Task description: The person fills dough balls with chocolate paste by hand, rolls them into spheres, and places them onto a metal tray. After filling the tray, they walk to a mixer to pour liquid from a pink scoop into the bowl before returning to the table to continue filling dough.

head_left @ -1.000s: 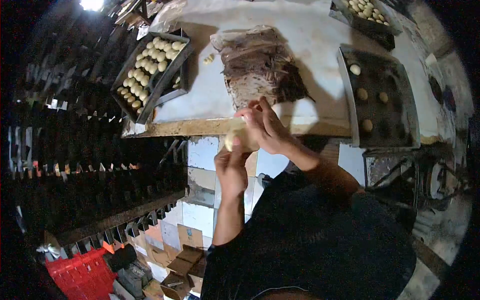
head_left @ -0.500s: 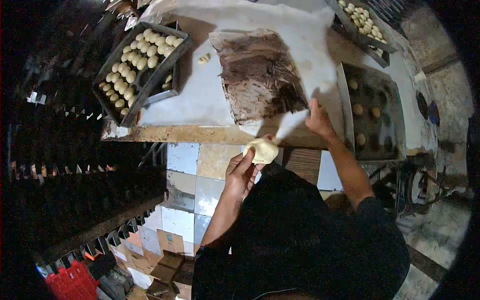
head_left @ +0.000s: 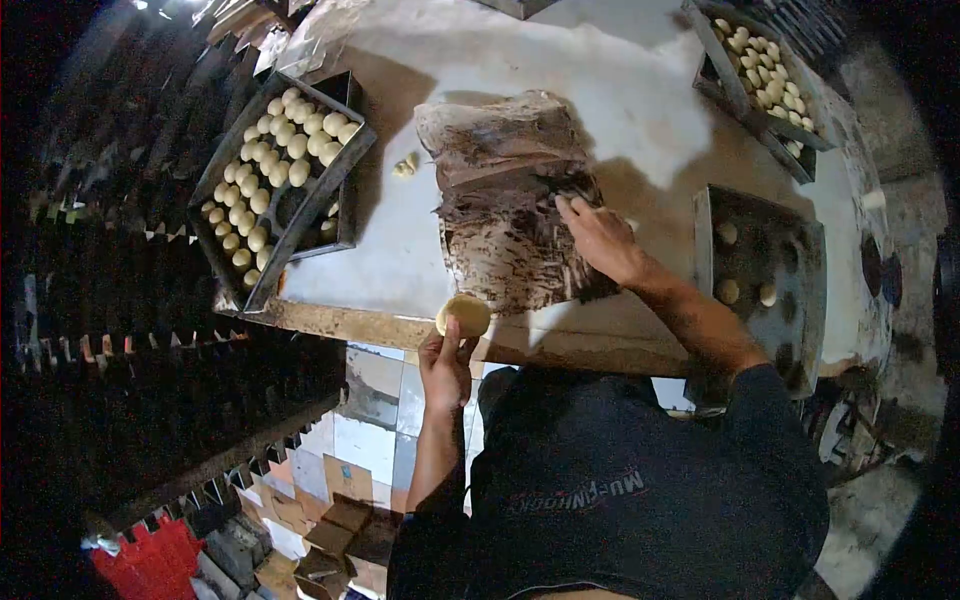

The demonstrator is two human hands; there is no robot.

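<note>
Two hands – left hand [head_left: 445,368], right hand [head_left: 598,238], one flattened dough round [head_left: 464,315], three trays of dough balls [head_left: 272,180], one brown-smeared sheet [head_left: 510,200], three balls on the right tray [head_left: 765,270]

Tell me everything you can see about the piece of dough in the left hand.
The dough piece is a pale yellowish, flattened round, soft-looking with a smooth, slightly dished top. The left hand holds it from below, fingertips against its lower edge, right at the front edge of the work table. It sits just left of the near corner of the brown-smeared sheet, and whether it touches the table edge cannot be told. The right hand is apart from it, resting on that sheet.
</note>
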